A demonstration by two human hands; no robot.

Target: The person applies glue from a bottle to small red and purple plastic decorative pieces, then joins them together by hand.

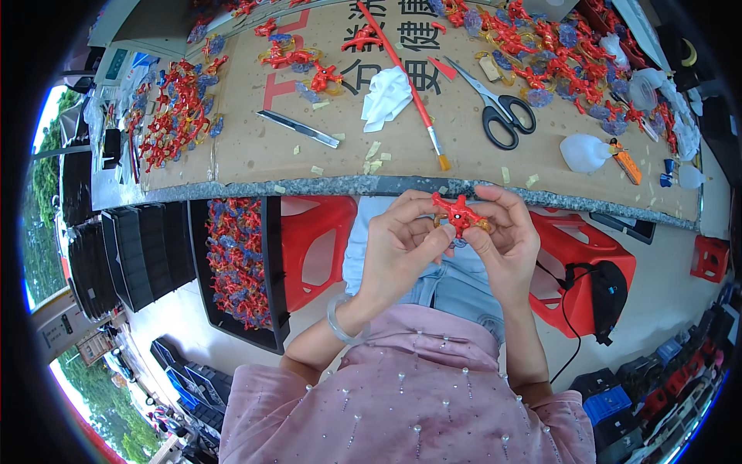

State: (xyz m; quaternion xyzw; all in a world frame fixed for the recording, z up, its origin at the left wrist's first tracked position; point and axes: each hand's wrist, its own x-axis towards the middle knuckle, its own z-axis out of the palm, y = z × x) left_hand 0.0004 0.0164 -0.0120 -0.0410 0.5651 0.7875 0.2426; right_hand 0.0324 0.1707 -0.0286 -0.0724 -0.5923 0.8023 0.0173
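Just off the table's near edge, above my lap, I hold a small red plastic figure (457, 213) with clear yellow parts. My left hand (402, 241) pinches it from the left with thumb and fingers. From the right, my right hand (504, 238) has its thumb and fingertips closed on it. Part of the figure's underside is hidden by my fingers. Beyond my hands lie a red-handled paintbrush (417, 100), black-handled scissors (498, 112), a crumpled white tissue (386, 98) and a slim metal blade (297, 128).
Cardboard (239, 166) covers the table. Piles of similar red figures (174, 116) lie at left and far right. A white squeeze bottle (585, 152) and an orange cutter (627, 165) are at right. Below left, a black crate (272, 271) holds more figures, beside a red stool (317, 240).
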